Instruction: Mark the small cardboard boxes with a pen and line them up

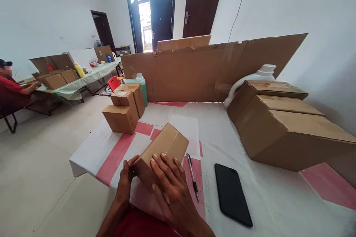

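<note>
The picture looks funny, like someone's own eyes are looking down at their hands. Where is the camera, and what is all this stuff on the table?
The camera sits on a person's head, so you see what they see: their own two hands at the bottom. There is no machine here. The left hand and the right hand both rest on a small brown cardboard box that lies tilted at the near edge of the table, which has a white and pink cover. Beside the right hand lie a pen and a black phone. Farther left stands a stack of small boxes with a green bottle behind it. On the right are big boxes and a white jug. A cardboard sheet stands along the back. Far left, another person sits at a different table.
</note>
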Demonstrator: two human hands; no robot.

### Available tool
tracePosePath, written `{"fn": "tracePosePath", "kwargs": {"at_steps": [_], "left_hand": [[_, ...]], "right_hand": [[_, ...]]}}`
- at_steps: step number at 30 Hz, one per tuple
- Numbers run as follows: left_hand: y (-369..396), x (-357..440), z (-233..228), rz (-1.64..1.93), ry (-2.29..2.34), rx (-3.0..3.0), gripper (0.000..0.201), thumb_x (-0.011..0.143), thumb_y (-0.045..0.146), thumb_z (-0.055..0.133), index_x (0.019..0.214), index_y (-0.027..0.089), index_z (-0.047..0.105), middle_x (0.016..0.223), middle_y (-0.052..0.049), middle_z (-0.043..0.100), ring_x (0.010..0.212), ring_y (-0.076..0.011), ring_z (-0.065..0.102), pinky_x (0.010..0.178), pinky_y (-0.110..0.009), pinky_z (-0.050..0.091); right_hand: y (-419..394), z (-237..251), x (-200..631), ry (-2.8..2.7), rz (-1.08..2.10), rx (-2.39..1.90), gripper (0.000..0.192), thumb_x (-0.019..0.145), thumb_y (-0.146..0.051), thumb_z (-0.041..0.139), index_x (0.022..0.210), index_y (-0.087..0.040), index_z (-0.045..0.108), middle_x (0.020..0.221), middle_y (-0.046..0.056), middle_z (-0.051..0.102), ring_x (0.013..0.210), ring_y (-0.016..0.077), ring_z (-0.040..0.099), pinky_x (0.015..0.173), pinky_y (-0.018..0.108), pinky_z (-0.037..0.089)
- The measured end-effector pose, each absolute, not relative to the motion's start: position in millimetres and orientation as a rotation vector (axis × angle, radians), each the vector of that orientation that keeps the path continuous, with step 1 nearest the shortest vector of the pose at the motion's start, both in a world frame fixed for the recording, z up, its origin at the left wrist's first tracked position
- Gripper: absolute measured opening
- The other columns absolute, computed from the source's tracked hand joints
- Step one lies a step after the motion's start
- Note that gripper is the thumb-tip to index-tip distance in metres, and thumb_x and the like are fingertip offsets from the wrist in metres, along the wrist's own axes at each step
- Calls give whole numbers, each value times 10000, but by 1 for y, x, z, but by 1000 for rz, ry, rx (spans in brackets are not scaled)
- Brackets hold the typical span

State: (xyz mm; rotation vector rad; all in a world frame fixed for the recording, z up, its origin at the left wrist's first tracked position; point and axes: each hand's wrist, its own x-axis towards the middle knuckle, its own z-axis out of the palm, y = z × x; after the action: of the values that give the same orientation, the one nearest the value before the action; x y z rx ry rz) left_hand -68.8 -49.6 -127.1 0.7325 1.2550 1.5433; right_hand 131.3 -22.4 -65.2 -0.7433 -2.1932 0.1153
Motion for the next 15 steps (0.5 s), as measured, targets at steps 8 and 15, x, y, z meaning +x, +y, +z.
{"fn": "tracePosePath", "kwargs": {"at_steps": [8,15], "left_hand": [[-47,-53,-60,1611,1479,1245,614,1011,624,470,1478,235,563,1418,-110,643,1314,-290,583,1079,-385,478],[14,-49,-54,1495,1530,1504,537,1023,560,486,1471,275,565,1292,-93,654,1201,-257,609,1032,-382,486]], "right_hand": [[31,-28,161,-1820,688,-886,516,1078,-333,431,1591,-322,388,1608,46,483,1480,217,441,1215,439,385],[107,-34,177,-1469,1015,-1028,700,949,-619,572,1521,-221,509,1520,112,582,1391,294,537,1202,496,376]]}}
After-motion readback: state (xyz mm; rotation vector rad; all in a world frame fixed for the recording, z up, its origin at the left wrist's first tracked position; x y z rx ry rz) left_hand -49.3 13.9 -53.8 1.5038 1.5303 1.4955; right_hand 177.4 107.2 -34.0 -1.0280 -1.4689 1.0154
